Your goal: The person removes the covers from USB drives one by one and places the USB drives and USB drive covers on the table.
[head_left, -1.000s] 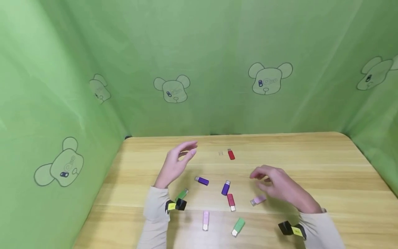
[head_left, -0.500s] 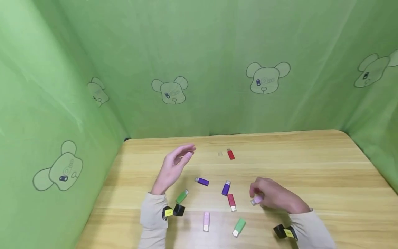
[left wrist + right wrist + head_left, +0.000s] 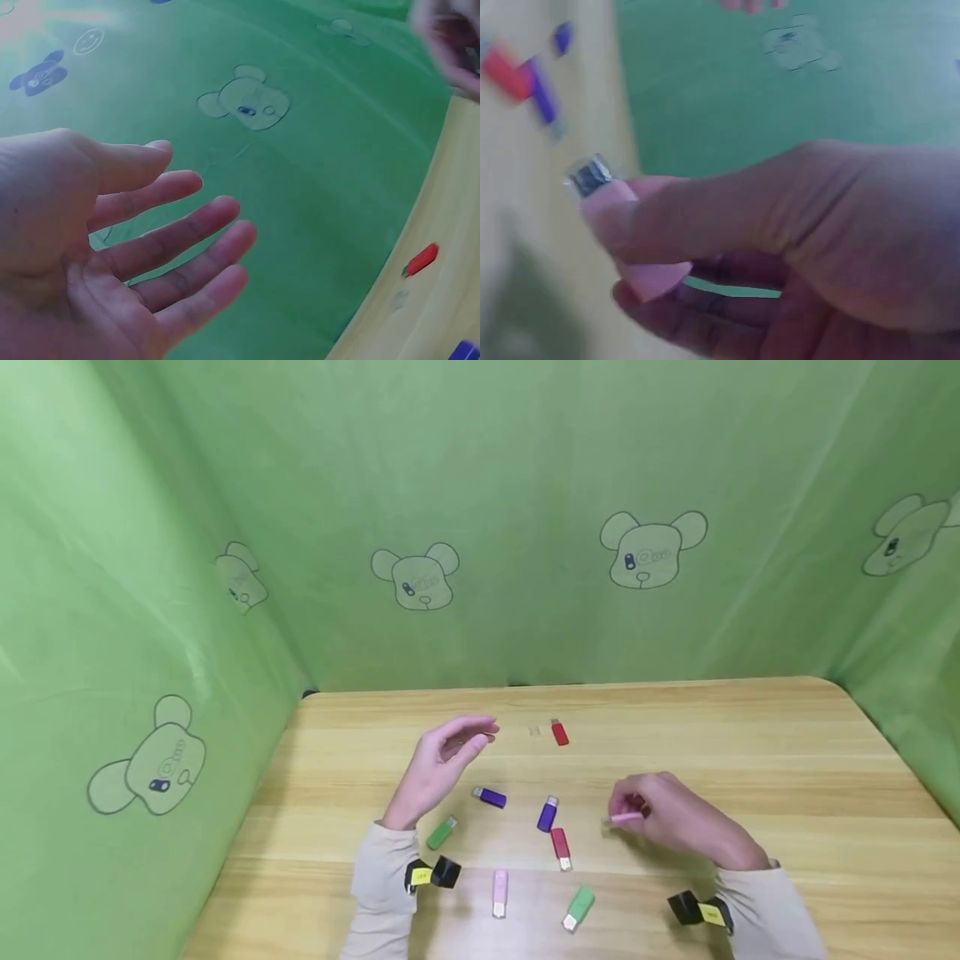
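My right hand (image 3: pixel 675 818) pinches a pink USB stick (image 3: pixel 627 817) between thumb and fingers, over the right part of the table. Its metal plug (image 3: pixel 592 177), under what looks like a clear cover, points away from the palm in the right wrist view. The left hand (image 3: pixel 442 764) hovers over the left side with relaxed, spread fingers and holds nothing. Below it lie a purple USB stick (image 3: pixel 491 797) and a green one (image 3: pixel 442 832). Farther back, a red USB stick (image 3: pixel 560 732) lies beside a small clear piece (image 3: pixel 534 730).
More USB sticks lie across the wooden table (image 3: pixel 787 760): a second purple stick (image 3: pixel 547 814), a second red stick (image 3: pixel 561 848), another pink stick (image 3: pixel 500 893) and another green stick (image 3: pixel 578 908). Green cloth (image 3: pixel 510 485) with bear heads stands behind the table and at both sides.
My right hand came down to the pink USB stick, took hold of it and raised it slightly off the table. The left hand stayed over the left side, shifting slightly.
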A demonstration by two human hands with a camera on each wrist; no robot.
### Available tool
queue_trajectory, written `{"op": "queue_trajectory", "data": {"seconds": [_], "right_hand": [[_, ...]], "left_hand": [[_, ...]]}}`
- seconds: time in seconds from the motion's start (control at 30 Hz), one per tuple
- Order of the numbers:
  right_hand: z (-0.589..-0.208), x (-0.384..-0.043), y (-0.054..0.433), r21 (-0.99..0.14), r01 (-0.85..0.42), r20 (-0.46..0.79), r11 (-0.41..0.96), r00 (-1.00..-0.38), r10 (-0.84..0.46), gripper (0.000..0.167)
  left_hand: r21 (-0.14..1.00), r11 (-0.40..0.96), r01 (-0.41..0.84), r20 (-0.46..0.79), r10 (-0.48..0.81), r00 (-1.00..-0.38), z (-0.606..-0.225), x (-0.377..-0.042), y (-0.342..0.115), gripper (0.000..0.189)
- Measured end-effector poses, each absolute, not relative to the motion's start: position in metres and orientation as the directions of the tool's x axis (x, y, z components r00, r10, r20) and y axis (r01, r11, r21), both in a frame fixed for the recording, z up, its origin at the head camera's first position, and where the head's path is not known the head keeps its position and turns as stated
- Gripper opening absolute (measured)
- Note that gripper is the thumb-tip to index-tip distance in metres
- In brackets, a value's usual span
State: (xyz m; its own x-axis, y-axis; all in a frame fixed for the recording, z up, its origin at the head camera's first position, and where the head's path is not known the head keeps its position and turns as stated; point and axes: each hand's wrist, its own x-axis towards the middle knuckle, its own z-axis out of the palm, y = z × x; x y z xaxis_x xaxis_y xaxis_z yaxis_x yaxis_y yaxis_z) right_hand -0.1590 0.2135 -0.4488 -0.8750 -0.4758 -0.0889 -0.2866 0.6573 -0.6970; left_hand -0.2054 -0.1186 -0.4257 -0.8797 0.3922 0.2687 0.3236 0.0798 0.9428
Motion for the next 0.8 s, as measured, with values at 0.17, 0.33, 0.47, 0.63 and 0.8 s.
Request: {"op": "queue_trajectory", "data": {"seconds": [0.17, 0.33, 0.47, 0.63, 0.8], "right_hand": [[-0.424, -0.165, 0.193, -0.727, -0.333, 0.085, 0.6, -0.912, -0.402, 0.014], [-0.407, -0.168, 0.171, -0.781, -0.399, 0.262, 0.481, -0.908, -0.328, 0.014], [-0.405, -0.167, 0.159, -0.816, -0.425, 0.334, 0.393, -0.9, -0.28, 0.015], [-0.408, -0.169, 0.151, -0.838, -0.409, 0.338, 0.361, -0.909, -0.245, 0.014], [-0.41, -0.171, 0.148, -0.839, -0.391, 0.333, 0.379, -0.919, -0.21, 0.013]], "left_hand": [[0.948, 0.072, 0.309, 0.25, 0.43, -0.868, -0.427, -0.2, -0.102, 0.028], [0.961, 0.029, 0.276, 0.236, 0.44, -0.866, -0.428, -0.192, -0.085, 0.025], [0.963, -0.028, 0.269, 0.252, 0.451, -0.856, -0.43, -0.188, -0.075, 0.025], [0.968, -0.115, 0.223, 0.25, 0.39, -0.886, -0.431, -0.186, -0.068, 0.019], [0.967, -0.11, 0.231, 0.255, 0.321, -0.912, -0.433, -0.187, -0.064, 0.017]]}}
